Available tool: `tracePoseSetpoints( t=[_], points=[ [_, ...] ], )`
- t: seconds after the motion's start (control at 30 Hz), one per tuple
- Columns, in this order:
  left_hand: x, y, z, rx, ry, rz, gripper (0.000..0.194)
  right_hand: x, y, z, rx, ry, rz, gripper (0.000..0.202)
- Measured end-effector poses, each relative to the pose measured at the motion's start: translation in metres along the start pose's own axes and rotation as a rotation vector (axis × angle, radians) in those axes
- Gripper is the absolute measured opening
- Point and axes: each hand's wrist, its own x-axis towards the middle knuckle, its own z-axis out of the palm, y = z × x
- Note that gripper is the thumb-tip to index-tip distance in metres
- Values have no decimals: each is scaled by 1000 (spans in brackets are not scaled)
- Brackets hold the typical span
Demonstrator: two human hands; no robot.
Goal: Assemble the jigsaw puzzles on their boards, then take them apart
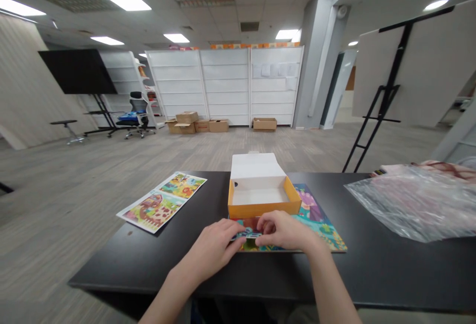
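An open orange box (pixel 264 209) with a white inside and raised white lid stands on a colourful illustrated board (pixel 323 227). In front of the box, my left hand (pixel 217 242) and my right hand (pixel 280 229) hold a small stack of printed pieces (pixel 252 235) between them, low over the board. The fingers of both hands are bent around the ends of the stack. How many pieces there are cannot be made out. Nothing shows inside the box except a small dark spot at its left wall.
The black table (pixel 201 274) carries an illustrated sheet (pixel 161 202) at the left and clear plastic bags (pixel 420 200) at the right. Beyond are cardboard boxes (pixel 265 124), white shelves (pixel 223 86), an office chair (pixel 136 115) and a black stand (pixel 386 86).
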Motion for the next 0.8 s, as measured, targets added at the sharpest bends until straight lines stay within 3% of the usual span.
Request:
tracePoseSetpoints(
  t=[0.23, 0.4, 0.8],
  points=[
    [-3, -3, -2, -87, -2, -45, 27, 1, 0, 4, 10, -10, -2, 28],
    [-5, -6, -1, -139, -6, -50, 30, 3, 1, 4, -34, -11, -23, 40],
    [-1, -8, 3, -95, -11, -39, 41, 6, -1, 7, -64, -11, 13, 48]
  ],
)
